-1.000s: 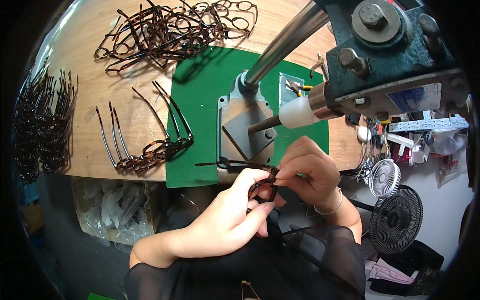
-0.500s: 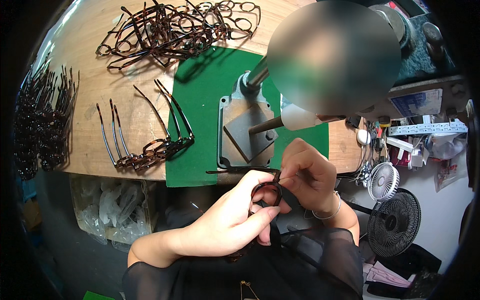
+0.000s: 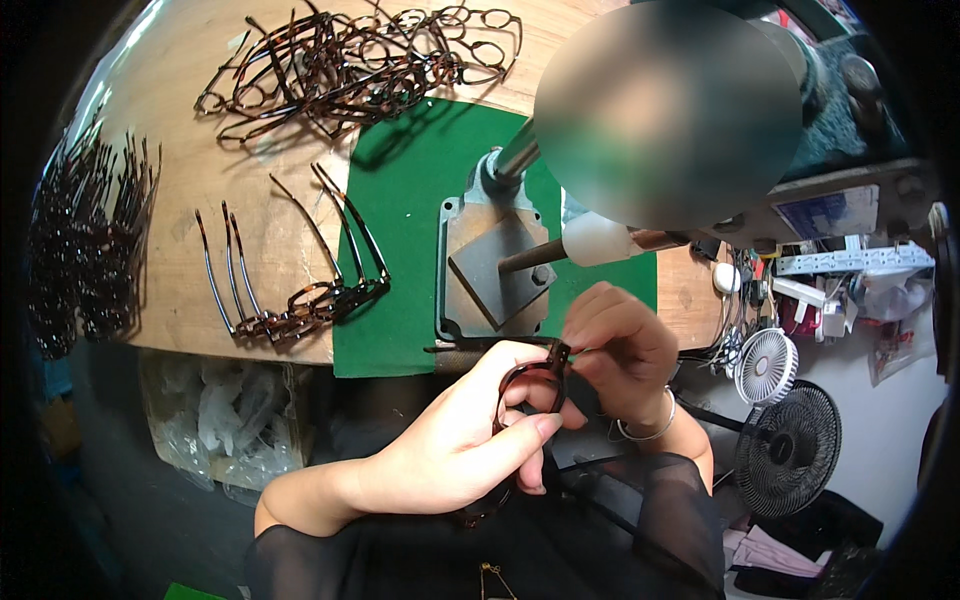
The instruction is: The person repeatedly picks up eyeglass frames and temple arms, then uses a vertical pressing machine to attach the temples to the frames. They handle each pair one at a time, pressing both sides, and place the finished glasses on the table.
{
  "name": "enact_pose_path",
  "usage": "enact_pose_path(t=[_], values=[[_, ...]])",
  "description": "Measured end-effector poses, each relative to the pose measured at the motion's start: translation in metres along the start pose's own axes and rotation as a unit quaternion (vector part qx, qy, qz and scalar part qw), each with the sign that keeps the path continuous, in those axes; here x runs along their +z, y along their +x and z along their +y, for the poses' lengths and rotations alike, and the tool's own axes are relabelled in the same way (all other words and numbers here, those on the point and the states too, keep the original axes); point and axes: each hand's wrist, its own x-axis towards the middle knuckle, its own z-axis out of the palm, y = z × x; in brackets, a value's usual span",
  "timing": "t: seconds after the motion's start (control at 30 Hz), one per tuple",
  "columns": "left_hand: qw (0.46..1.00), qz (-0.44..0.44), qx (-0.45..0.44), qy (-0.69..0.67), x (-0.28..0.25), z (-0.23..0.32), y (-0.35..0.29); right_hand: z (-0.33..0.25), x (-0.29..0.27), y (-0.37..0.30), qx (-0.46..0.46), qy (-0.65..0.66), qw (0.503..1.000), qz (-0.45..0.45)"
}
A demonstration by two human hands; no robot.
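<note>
While finished tortoiseshell glasses (image 3: 300,300) lie on the wooden bench (image 3: 200,200) well left of both hands, the left hand (image 3: 460,450) pinches a tortoiseshell eyeglass frame (image 3: 528,385), and the right hand (image 3: 620,350) grips its upper corner, just below the metal press base (image 3: 495,265).

Dark tortoiseshell brown on the eyeglass frame (image 3: 528,385) held at lower centre. Same mottled brown on the frames heaped (image 3: 350,60) at upper left. Bright green mat (image 3: 400,200) over a pale wooden table (image 3: 200,160); white fans (image 3: 765,365) at right.
</note>
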Motion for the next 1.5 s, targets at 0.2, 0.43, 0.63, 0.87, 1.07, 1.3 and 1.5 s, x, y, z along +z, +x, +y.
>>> enact_pose_path(t=[0.2,0.43,0.63,0.87,1.07,1.3,1.5], values=[[0.979,0.096,0.132,0.124,0.012,0.034,0.028,0.004,-0.013,-0.001,0.057,0.000,0.986,0.156],[0.975,0.098,0.169,0.102,0.011,0.041,0.046,-0.007,-0.032,0.003,0.029,-0.103,0.984,0.141],[0.983,0.088,0.126,0.097,0.017,0.049,0.055,-0.120,-0.086,0.065,-0.312,-0.050,0.914,0.255],[0.978,0.120,0.105,0.137,0.024,0.051,0.052,-0.161,-0.074,0.076,-0.303,-0.065,0.941,0.133],[0.972,0.126,0.133,0.150,0.029,0.043,0.052,-0.158,-0.062,0.044,-0.311,-0.077,0.943,0.084],[0.957,0.137,0.172,0.188,0.034,0.039,0.053,-0.161,-0.056,0.033,-0.325,-0.094,0.940,0.034],[0.969,0.144,0.139,0.143,0.022,0.049,0.047,-0.160,-0.070,0.052,-0.310,-0.068,0.935,0.157]])
